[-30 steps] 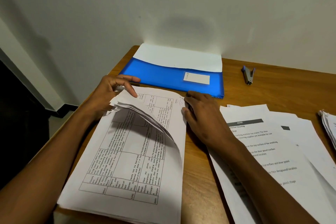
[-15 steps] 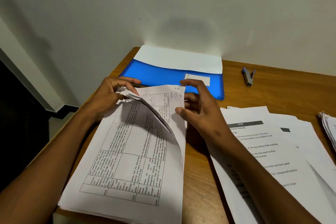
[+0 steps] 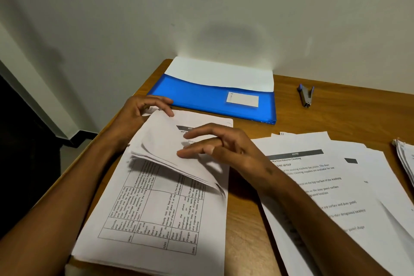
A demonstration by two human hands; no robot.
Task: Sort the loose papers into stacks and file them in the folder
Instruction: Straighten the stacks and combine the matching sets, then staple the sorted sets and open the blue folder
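A stack of printed papers (image 3: 156,215) with a table on top lies at the desk's left front. My left hand (image 3: 136,116) pinches the far left corner of several lifted sheets (image 3: 161,141), which bend up off the stack. My right hand (image 3: 224,145) hovers over those lifted sheets with fingers stretched out and slightly spread; whether the fingertips touch the paper is unclear. A page with a dark header bar shows beneath the raised sheets. The blue folder (image 3: 201,96) lies at the back against the wall, with white paper sticking out of its far side.
Loose printed sheets (image 3: 324,186) fan out over the right half of the wooden desk (image 3: 336,114). Another small pile (image 3: 405,159) sits at the right edge. A stapler (image 3: 306,96) lies behind them, right of the folder. The desk's left edge drops to the floor.
My right hand lifted off the stack's right edge and moved left over the raised sheets. My left hand pulled the sheets higher and further over, uncovering a header page.
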